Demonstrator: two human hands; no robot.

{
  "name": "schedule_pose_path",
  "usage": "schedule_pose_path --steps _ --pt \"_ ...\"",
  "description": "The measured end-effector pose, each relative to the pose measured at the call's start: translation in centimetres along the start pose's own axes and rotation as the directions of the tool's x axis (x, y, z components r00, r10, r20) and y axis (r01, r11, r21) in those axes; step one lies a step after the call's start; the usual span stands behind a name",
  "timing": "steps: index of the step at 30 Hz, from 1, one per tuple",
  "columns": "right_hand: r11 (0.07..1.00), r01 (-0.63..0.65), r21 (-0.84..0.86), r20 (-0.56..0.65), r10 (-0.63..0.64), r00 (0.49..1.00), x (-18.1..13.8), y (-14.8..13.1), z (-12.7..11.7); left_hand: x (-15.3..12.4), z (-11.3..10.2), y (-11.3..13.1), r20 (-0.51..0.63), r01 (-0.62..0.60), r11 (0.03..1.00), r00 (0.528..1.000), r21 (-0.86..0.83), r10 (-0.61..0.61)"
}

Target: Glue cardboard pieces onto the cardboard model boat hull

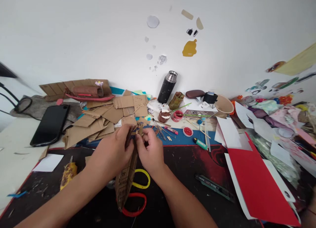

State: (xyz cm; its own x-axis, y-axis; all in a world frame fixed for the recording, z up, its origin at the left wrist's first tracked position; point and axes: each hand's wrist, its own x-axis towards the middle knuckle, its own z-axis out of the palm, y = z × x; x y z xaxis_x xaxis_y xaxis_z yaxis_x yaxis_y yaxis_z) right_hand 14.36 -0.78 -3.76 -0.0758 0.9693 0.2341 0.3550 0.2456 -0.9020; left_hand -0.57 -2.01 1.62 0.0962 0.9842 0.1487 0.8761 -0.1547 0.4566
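Observation:
A long, narrow cardboard boat hull [123, 185] with a pointed near end is held between my hands, tilted down toward me. My left hand [112, 154] is closed around its far part on the left side. Opposite it, my right hand [151, 152] pinches the hull's upper right edge with thumb and fingers. The fingertips cover most of the far end. Beneath the hull lie scissor handles, a yellow loop [148, 180] and a red loop [144, 203]; their blades are hidden.
A heap of cardboard scraps [98, 122] and a small model boat [90, 98] stand behind left, near a phone [50, 124]. Behind are a black flask [168, 88] and paint jars [164, 116]. To the right lie a utility knife [214, 187] and red card [261, 182].

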Motion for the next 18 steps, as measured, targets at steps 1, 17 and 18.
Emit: schedule_pose_path --steps 1,17,18 --pt "1.0 0.004 -0.007 0.006 -0.004 1.0 0.0 0.0 0.0 0.0 0.0 0.0 0.002 0.001 1.0 1.0 -0.002 -0.001" --pt "0.829 -0.249 0.5 0.112 0.224 0.968 1.4 0.1 -0.5 0.6 -2.9 -1.6 0.244 0.146 0.8 0.97 -0.582 0.0" --pt "0.79 -0.289 0.54 0.154 0.245 0.957 1.5 0.1 -0.6 0.9 -3.2 -2.0 0.262 0.177 0.762 0.965 -0.623 -0.01"
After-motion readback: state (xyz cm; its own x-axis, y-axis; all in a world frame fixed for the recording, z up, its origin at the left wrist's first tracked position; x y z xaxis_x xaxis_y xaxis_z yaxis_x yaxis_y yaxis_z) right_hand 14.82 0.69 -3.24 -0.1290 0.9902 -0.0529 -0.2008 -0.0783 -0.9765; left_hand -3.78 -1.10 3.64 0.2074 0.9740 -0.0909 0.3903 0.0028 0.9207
